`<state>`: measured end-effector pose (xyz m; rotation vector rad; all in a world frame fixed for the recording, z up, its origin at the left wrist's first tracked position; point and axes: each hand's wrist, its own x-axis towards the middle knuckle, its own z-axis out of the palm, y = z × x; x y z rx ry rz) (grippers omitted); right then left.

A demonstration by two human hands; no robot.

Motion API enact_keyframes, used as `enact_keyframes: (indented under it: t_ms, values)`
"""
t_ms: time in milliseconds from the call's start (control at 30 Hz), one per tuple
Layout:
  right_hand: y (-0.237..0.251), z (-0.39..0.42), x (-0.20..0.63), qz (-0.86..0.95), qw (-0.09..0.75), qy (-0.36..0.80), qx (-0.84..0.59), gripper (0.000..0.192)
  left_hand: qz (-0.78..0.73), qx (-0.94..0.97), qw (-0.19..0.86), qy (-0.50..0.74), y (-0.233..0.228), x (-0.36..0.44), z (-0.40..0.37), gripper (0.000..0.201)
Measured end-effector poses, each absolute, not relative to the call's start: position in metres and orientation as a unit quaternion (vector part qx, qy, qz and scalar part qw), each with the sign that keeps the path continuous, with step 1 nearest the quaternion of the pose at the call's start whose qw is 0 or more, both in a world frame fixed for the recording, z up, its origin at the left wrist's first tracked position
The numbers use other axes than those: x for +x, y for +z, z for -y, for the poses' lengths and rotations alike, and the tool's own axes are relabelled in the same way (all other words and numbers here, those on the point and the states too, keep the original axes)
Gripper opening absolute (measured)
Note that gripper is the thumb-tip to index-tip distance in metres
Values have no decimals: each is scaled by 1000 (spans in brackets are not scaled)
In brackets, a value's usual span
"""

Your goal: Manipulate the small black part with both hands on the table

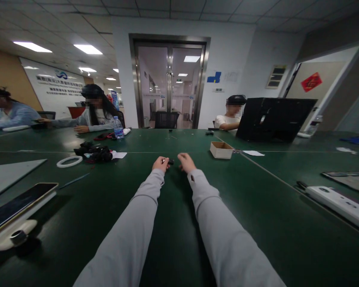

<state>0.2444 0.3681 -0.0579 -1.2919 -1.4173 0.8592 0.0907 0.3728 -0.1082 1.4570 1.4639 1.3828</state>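
Observation:
My left hand (160,164) is closed on a small black piece (171,162) above the green table, with the piece's dark end sticking out to the right of the fingertips. A bit of shine shows near the fingers; the piece is too small to name its kind. Just to the right, apart from it, is my right hand (187,162). Its fingers are bent and slightly apart, pointing left toward the piece, and nothing shows between them. Both arms reach forward in grey sleeves.
An open cardboard box (221,150) stands to the right of my hands. Left are a black cable bundle (95,152), a white ring (69,161) and a phone (20,207). A white power strip (339,205) lies right. Several people sit across the table (173,239).

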Motion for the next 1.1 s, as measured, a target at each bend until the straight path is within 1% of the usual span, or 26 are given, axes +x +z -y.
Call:
enact_keyframes:
  t_ms: [67, 167, 400, 567, 767, 867, 967, 1100]
  values:
    - [-77, -362, 232, 565, 494, 376, -543, 25, -562, 540, 321, 539, -109, 89, -378, 22]
    - [-92, -360, 215, 545, 498, 436, -515, 23, -563, 532, 323, 543, -108, 88, -382, 20]
    - [-95, -362, 208, 509, 511, 520, -458, 18, -525, 536, 374, 545, -105, 88, -376, 22]
    - [-100, -364, 222, 486, 526, 561, -414, 16, -512, 569, 352, 538, -102, 87, -371, 26]
    - [-103, -368, 226, 466, 541, 557, -425, 15, -491, 610, 324, 531, -104, 86, -370, 20]
    - [-102, -368, 225, 470, 541, 544, -437, 15, -491, 612, 319, 532, -104, 87, -370, 27]
    - [-100, -367, 225, 476, 537, 533, -448, 16, -514, 584, 354, 520, -102, 89, -371, 31]
    - [-96, -363, 224, 488, 525, 530, -453, 13, -555, 538, 403, 490, -99, 91, -370, 29]
